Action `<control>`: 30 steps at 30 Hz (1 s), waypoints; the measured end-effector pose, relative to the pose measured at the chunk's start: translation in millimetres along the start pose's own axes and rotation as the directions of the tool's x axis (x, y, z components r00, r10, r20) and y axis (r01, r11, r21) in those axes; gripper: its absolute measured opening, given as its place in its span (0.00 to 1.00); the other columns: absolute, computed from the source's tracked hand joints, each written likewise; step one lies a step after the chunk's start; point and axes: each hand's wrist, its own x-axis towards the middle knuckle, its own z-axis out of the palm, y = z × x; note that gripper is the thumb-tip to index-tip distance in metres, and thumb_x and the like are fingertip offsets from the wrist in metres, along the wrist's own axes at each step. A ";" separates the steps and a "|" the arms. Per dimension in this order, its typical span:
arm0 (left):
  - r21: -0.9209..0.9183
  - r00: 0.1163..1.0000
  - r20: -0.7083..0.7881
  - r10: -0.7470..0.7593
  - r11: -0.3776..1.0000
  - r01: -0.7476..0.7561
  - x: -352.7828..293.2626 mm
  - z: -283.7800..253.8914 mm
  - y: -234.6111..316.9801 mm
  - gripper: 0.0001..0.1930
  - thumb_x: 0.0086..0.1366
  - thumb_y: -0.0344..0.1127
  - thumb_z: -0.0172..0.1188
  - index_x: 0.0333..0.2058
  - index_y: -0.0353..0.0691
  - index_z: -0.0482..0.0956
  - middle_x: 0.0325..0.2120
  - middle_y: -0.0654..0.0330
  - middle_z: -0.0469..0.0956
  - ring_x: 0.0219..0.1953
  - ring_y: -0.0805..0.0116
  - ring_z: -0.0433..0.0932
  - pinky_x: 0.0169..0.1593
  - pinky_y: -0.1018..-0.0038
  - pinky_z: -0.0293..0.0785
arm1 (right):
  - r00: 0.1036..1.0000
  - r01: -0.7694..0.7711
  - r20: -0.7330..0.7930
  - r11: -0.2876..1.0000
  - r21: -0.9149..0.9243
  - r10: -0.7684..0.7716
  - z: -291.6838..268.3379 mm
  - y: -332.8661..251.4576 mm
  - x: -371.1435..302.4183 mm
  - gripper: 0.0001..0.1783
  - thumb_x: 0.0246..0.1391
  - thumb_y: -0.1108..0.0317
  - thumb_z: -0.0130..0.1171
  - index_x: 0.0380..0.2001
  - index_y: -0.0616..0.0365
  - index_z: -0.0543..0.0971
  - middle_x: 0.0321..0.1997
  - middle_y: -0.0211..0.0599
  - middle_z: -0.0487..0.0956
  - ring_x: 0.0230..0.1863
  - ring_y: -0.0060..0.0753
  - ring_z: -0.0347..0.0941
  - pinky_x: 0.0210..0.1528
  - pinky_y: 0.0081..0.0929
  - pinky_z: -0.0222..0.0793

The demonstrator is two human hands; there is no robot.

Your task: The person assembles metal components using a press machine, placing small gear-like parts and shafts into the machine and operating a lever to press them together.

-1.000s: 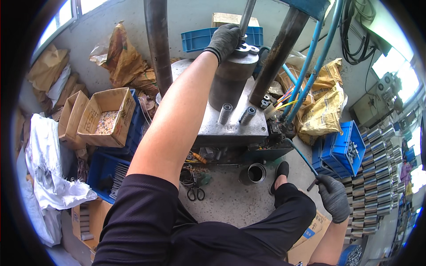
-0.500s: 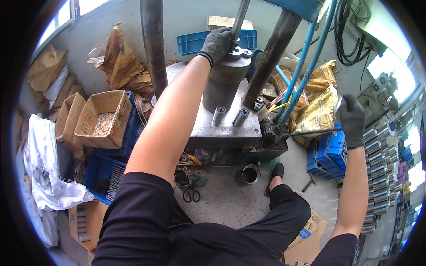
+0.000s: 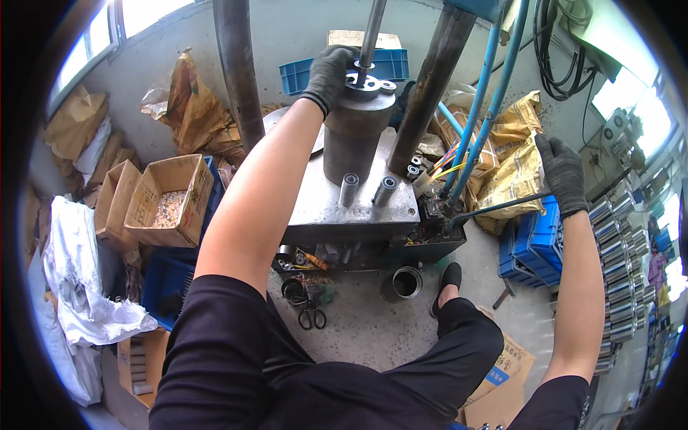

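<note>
My left hand [image 3: 330, 77], in a dark grey glove, is closed at the left side of a flat metal piece with round holes [image 3: 367, 87]. Its fingertips are partly hidden, so what they grip does not show. That piece lies on top of a thick dark steel cylinder [image 3: 355, 140]. A narrow steel rod [image 3: 371, 36] comes down from above to it, with a small ring [image 3: 364, 66] around its lower end. My right hand, gloved as well [image 3: 562, 174], is closed around a long dark lever [image 3: 505, 205] at the right of the machine.
Two stacks of small bearing-like rings [image 3: 349, 190] [image 3: 385, 190] stand on the machine's metal table [image 3: 322, 209]. Thick columns [image 3: 238, 72] [image 3: 435, 86] flank the cylinder. Blue hoses [image 3: 479, 107] run down at right. On the floor are a metal cup [image 3: 406, 284] and scissors [image 3: 312, 317]. Cartons [image 3: 172, 201] sit left.
The lever's outer end has risen with my right hand. My left hand has moved slightly left of the rod, uncovering the holed piece and the ring. The whole view has shifted slightly.
</note>
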 end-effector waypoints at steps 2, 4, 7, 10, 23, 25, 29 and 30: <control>-0.028 0.992 -0.121 0.028 0.999 -0.032 -1.7 -7.7 -2.2 0.14 0.66 0.35 0.55 0.43 0.34 0.84 0.33 0.56 0.86 0.37 0.66 0.83 0.47 0.71 0.77 | 1.000 -0.022 0.000 0.999 0.032 0.022 -3.5 -3.3 -1.5 0.28 0.68 0.40 0.56 0.42 0.57 0.85 0.40 0.58 0.83 0.46 0.65 0.79 0.48 0.53 0.74; -0.061 0.967 -0.247 0.063 0.995 -0.080 2.2 -15.5 -1.8 0.14 0.68 0.38 0.56 0.44 0.34 0.84 0.35 0.55 0.87 0.36 0.64 0.83 0.47 0.68 0.77 | 0.999 -0.038 0.000 0.997 0.074 0.038 -3.8 -9.3 -1.8 0.29 0.68 0.40 0.55 0.42 0.58 0.85 0.41 0.59 0.83 0.47 0.66 0.79 0.49 0.54 0.74; 0.192 0.985 -0.144 0.097 0.979 -0.068 -8.6 6.1 10.3 0.15 0.70 0.41 0.56 0.45 0.37 0.85 0.34 0.55 0.87 0.34 0.65 0.82 0.45 0.68 0.78 | 0.999 -0.034 -0.003 0.996 0.080 0.034 -4.0 -3.8 -2.3 0.30 0.69 0.39 0.54 0.41 0.58 0.85 0.41 0.59 0.83 0.47 0.66 0.78 0.49 0.54 0.74; 0.402 0.998 -0.032 0.055 0.915 -0.038 -23.6 16.5 24.6 0.17 0.72 0.45 0.56 0.46 0.38 0.84 0.36 0.54 0.87 0.35 0.64 0.83 0.45 0.68 0.79 | 0.999 -0.048 0.015 0.998 0.036 0.048 -3.8 -6.3 -1.7 0.30 0.69 0.39 0.53 0.41 0.58 0.85 0.41 0.60 0.83 0.47 0.66 0.79 0.49 0.55 0.74; 0.518 0.915 0.066 0.398 0.770 -0.372 -232.3 -35.9 -24.1 0.13 0.66 0.31 0.66 0.48 0.39 0.81 0.43 0.53 0.81 0.51 0.57 0.80 0.56 0.62 0.75 | 0.997 0.066 -0.040 0.997 -0.035 -0.067 -12.1 0.3 -25.9 0.23 0.69 0.46 0.56 0.36 0.58 0.82 0.37 0.56 0.83 0.43 0.64 0.80 0.44 0.54 0.75; 0.673 0.953 0.107 0.284 0.684 -0.280 -250.9 -53.5 -44.8 0.11 0.65 0.31 0.68 0.45 0.42 0.82 0.43 0.54 0.81 0.50 0.55 0.79 0.56 0.61 0.75 | 0.989 0.134 -0.069 0.991 0.025 -0.132 -21.3 -10.2 -41.3 0.16 0.67 0.56 0.61 0.35 0.59 0.81 0.34 0.55 0.82 0.38 0.63 0.80 0.40 0.49 0.75; 0.644 0.989 0.097 0.111 0.751 -0.147 -249.8 -53.8 -56.4 0.09 0.65 0.32 0.70 0.43 0.42 0.83 0.44 0.56 0.80 0.49 0.58 0.79 0.56 0.64 0.76 | 0.955 0.296 -0.068 0.929 0.221 -0.289 -42.7 -36.9 -112.8 0.07 0.62 0.66 0.64 0.34 0.59 0.81 0.33 0.50 0.83 0.35 0.57 0.80 0.37 0.46 0.75; 0.642 0.989 0.088 0.117 0.753 -0.147 -246.4 -52.8 -58.1 0.09 0.65 0.32 0.70 0.43 0.42 0.83 0.44 0.56 0.80 0.49 0.58 0.79 0.56 0.64 0.76 | 0.932 0.361 -0.049 0.914 0.185 -0.358 -45.0 -35.4 -138.6 0.05 0.59 0.69 0.66 0.34 0.59 0.81 0.34 0.48 0.83 0.34 0.55 0.80 0.36 0.45 0.75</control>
